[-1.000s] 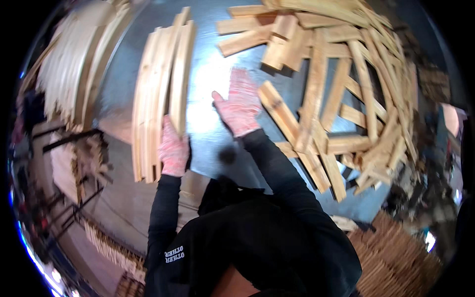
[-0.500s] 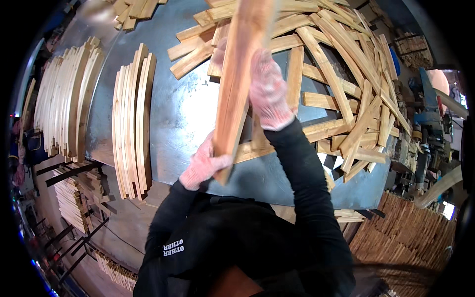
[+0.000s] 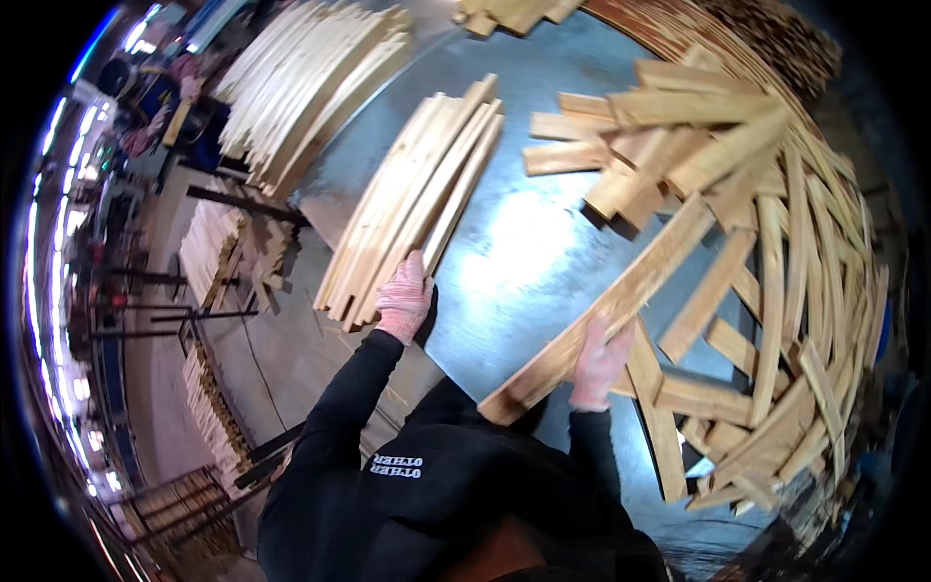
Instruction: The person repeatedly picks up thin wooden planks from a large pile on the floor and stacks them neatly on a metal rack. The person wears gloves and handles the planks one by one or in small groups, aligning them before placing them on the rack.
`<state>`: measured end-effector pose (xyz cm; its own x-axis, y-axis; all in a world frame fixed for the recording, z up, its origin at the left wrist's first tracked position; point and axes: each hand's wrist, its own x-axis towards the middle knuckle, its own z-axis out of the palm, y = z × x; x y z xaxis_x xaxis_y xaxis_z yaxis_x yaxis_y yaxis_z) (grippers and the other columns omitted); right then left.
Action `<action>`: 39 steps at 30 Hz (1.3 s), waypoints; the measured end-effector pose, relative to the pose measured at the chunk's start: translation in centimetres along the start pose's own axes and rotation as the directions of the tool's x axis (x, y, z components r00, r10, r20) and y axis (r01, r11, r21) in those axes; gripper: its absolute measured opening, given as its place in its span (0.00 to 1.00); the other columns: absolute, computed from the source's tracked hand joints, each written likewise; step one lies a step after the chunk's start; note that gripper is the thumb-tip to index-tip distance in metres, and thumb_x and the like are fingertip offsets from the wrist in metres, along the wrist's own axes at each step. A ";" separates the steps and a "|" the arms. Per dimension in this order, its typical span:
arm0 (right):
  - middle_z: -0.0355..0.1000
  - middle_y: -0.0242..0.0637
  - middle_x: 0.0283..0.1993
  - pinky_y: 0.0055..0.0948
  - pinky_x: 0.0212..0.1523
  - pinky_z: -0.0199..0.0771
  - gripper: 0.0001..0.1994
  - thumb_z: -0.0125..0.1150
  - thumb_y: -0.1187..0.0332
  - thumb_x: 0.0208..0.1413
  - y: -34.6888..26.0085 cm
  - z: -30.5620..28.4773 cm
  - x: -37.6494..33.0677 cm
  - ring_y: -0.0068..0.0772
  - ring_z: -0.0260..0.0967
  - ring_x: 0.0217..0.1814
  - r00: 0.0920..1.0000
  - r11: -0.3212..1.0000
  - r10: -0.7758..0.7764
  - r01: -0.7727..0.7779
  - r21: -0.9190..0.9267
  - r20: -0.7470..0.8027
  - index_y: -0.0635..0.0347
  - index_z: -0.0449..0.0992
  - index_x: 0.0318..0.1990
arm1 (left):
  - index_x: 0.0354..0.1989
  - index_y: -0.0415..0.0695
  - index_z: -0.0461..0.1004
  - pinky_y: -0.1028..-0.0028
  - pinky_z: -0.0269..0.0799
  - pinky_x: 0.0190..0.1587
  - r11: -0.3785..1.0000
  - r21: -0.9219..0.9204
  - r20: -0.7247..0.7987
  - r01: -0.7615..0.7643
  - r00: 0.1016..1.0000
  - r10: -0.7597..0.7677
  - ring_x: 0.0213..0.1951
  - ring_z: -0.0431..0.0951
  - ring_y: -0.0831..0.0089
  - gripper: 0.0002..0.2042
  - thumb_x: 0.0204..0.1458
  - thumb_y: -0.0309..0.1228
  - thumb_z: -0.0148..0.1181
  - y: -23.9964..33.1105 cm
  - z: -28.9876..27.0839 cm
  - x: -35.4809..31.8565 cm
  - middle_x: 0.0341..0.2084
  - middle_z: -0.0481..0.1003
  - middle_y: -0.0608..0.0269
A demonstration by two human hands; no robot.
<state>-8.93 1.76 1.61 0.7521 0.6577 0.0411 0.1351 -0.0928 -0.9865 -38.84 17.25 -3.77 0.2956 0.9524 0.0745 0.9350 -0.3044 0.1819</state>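
My right hand (image 3: 603, 364), in a pink-white knit glove, is closed around a long wooden board (image 3: 611, 301). The board lies slanted, its near end close to my body and its far end by the loose pile. My left hand (image 3: 405, 296), gloved alike, is at the near end of a row of pale wooden boards (image 3: 417, 194) standing side by side. Its fingers close over the end of a board at the row's right side; the fingertips are partly hard to make out.
Loose boards (image 3: 824, 281) lie crisscrossed on the metal table (image 3: 465, 330) at right, with a small heap (image 3: 669, 145) toward the back. A larger row of pale boards (image 3: 310, 87) stands far left. More stacked wood (image 3: 208, 252) rests on racks below the table's left side.
The view has turned, so the table appears shifted. My left hand has let go of the raised board and moved to the board row. My right hand has lowered that board toward the table.
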 end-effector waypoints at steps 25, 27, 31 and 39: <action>0.47 0.60 0.76 0.52 0.71 0.53 0.51 0.61 0.37 0.50 2.5 -12.2 26.3 0.58 0.52 0.75 0.626 0.397 -0.176 -0.661 -0.637 -0.759 0.66 0.52 0.72 | 0.68 0.35 0.60 0.63 0.63 0.67 0.699 -0.665 0.118 -0.262 0.887 0.446 0.66 0.67 0.58 0.32 0.54 0.24 0.62 13.4 -7.4 12.2 0.64 0.67 0.46; 0.45 0.61 0.75 0.49 0.67 0.61 0.58 0.68 0.40 0.42 7.7 -18.1 25.5 0.58 0.63 0.68 0.405 0.320 0.165 -0.884 -0.340 -0.899 0.65 0.45 0.74 | 0.68 0.35 0.60 0.64 0.65 0.66 0.630 -0.704 0.135 -0.327 0.810 0.571 0.64 0.69 0.58 0.32 0.54 0.25 0.62 20.3 -5.9 12.7 0.63 0.68 0.47; 0.46 0.60 0.73 0.42 0.64 0.69 0.54 0.70 0.64 0.40 7.7 -15.8 23.4 0.59 0.62 0.69 0.589 0.795 0.141 -0.546 -0.263 -0.796 0.66 0.42 0.74 | 0.70 0.36 0.58 0.65 0.67 0.63 0.529 -0.673 0.073 -0.517 0.665 0.743 0.62 0.71 0.58 0.36 0.55 0.35 0.66 33.1 -2.0 11.9 0.63 0.69 0.48; 0.58 0.54 0.72 0.38 0.72 0.56 0.36 0.59 0.61 0.59 7.2 -31.0 23.6 0.48 0.54 0.75 0.898 0.871 -0.367 0.241 -0.428 -0.241 0.65 0.55 0.72 | 0.59 0.35 0.71 0.73 0.74 0.47 0.515 -0.673 0.695 0.530 0.216 0.686 0.42 0.77 0.75 0.25 0.55 0.36 0.62 40.9 2.2 6.4 0.43 0.78 0.62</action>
<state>29.75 -6.59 0.45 0.7817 0.4445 0.4376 0.5751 -0.2421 -0.7814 1.71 10.90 2.01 0.8411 0.0081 -0.5409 0.5068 0.3377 0.7932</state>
